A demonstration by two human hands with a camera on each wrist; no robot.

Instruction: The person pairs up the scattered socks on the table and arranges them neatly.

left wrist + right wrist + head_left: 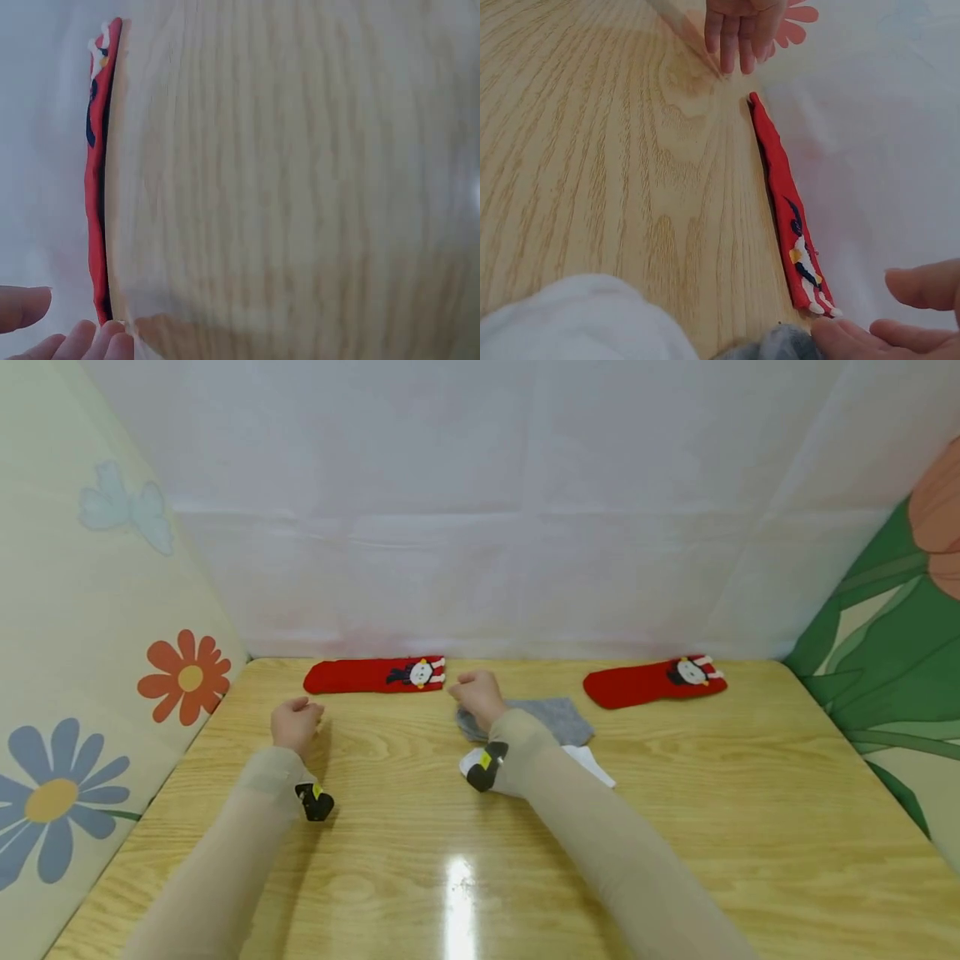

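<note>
A red sock (360, 676) with a cartoon figure at its cuff lies flat along the table's back edge. My left hand (296, 724) hovers near its toe end, fingers loosely bent and holding nothing. By the cuff end is my right hand (480, 695), thumb and fingers apart in the right wrist view and nothing between them. Under the right hand and wrist lie a grey sock (558, 718) and a white sock (591, 764), both partly hidden. Farther right rests a second red sock (637, 685) with a matching figure.
The wooden table (390, 852) meets a white cloth backdrop (480, 568) just behind the red socks. Flower-printed panels stand at the left (67, 652) and right (892, 677) sides. Small black cameras are strapped to both wrists.
</note>
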